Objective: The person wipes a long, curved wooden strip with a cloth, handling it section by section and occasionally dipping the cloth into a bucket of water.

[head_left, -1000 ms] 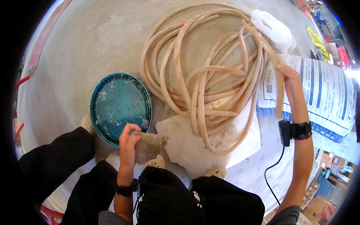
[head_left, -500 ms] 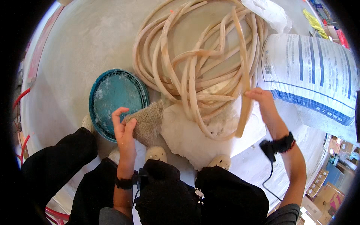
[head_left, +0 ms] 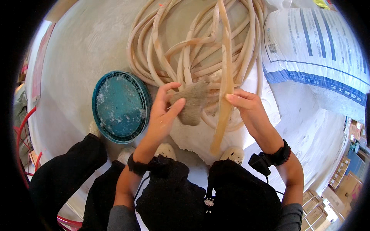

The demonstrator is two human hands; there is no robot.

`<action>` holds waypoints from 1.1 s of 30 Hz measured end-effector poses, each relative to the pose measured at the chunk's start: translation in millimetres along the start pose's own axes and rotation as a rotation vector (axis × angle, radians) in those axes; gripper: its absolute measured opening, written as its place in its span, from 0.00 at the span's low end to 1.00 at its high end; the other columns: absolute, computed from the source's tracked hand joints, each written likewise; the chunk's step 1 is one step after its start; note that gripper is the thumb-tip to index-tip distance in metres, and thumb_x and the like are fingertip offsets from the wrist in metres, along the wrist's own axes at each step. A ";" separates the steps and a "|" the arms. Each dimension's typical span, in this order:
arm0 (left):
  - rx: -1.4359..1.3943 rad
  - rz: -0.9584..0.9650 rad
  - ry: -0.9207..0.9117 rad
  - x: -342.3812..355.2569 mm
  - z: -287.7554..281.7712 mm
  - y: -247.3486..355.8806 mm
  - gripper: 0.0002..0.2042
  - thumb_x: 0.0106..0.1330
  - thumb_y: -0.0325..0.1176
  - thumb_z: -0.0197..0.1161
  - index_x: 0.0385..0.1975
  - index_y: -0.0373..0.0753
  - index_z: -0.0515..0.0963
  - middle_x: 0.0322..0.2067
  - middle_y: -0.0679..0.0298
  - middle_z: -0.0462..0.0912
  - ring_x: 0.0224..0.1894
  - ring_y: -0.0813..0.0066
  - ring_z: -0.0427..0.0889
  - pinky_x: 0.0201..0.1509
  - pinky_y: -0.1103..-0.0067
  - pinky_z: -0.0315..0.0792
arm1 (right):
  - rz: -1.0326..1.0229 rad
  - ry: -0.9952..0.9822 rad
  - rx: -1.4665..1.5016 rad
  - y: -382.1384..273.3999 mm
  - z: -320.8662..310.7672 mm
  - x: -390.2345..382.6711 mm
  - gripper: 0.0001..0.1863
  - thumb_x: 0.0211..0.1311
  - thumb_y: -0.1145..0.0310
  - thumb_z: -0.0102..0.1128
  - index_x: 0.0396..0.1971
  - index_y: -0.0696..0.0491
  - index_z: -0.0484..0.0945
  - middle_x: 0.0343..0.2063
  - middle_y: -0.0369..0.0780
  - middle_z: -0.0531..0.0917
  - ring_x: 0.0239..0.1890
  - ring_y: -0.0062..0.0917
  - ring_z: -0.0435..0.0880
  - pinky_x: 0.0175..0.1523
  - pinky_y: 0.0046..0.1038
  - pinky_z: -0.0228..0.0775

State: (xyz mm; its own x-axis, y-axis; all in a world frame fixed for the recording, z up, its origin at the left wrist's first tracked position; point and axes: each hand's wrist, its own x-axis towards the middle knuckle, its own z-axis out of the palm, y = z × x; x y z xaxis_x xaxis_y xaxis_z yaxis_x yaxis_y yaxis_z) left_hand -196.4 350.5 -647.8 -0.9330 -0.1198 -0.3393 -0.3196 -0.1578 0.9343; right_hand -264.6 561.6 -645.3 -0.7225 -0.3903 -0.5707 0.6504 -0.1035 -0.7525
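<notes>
Rough cloth (head_left: 191, 106) in my left hand (head_left: 165, 112), tan hose (head_left: 226, 73) in my right hand (head_left: 249, 107).
My left thumb pinches the cloth, the fingers loosely parted; my right thumb and fingers close on the hose near its free end, over the white sheet (head_left: 187, 136). A firm, untwisted grip should steady the hose beside the cloth.

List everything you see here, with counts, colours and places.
Hose coil: one, tan, top centre
Cloth: one, grey-brown, in left hand
Sheet: one, white, beneath hose
Bucket: one, teal, left of cloth
Sack: one, white and blue, upper right
Plastic bag: one, white, top edge
Cardboard boxes: several, brown, lower right
Tubing: count unclear, red, far left
Another person's legs: two, black-trousered, lower left
Shoes: two, cream, below sheet
Trousers: one pair, black, bottom centre
Wrist straps: two, black
Left hand: one, holding cloth
Right hand: one, pinching hose
</notes>
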 end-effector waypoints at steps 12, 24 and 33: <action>-0.425 -0.348 -0.261 16.5 30.2 -1.0 0.20 0.55 0.28 0.58 0.48 0.34 0.66 0.43 0.66 0.73 0.46 0.80 0.70 0.52 0.81 0.61 | 0.015 -0.054 -0.075 4.9 11.0 20.8 0.14 0.50 0.63 0.61 0.30 0.59 0.78 0.27 0.35 0.78 0.32 0.16 0.72 0.38 0.18 0.61; -0.344 -0.370 -0.254 33.6 31.1 -7.3 0.20 0.54 0.29 0.60 0.47 0.34 0.67 0.41 0.66 0.74 0.41 0.79 0.73 0.48 0.82 0.65 | -0.082 -0.032 -0.126 9.7 -9.3 41.4 0.15 0.51 0.62 0.60 0.34 0.58 0.76 0.29 0.34 0.77 0.34 0.15 0.72 0.40 0.18 0.62; -0.339 -0.334 -0.162 47.4 29.5 -17.4 0.18 0.55 0.34 0.60 0.45 0.37 0.69 0.41 0.67 0.74 0.42 0.78 0.73 0.47 0.81 0.66 | -0.134 -0.052 -0.253 8.1 10.0 53.6 0.14 0.52 0.63 0.59 0.34 0.57 0.77 0.29 0.33 0.77 0.33 0.15 0.72 0.41 0.16 0.61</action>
State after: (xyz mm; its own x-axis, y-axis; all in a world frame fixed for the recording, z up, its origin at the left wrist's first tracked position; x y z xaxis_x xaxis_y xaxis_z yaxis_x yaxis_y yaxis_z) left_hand -239.9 376.5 -676.9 -0.8114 0.1410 -0.5673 -0.5583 -0.4746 0.6805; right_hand -295.7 530.7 -678.7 -0.7806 -0.4359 -0.4480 0.4660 0.0718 -0.8819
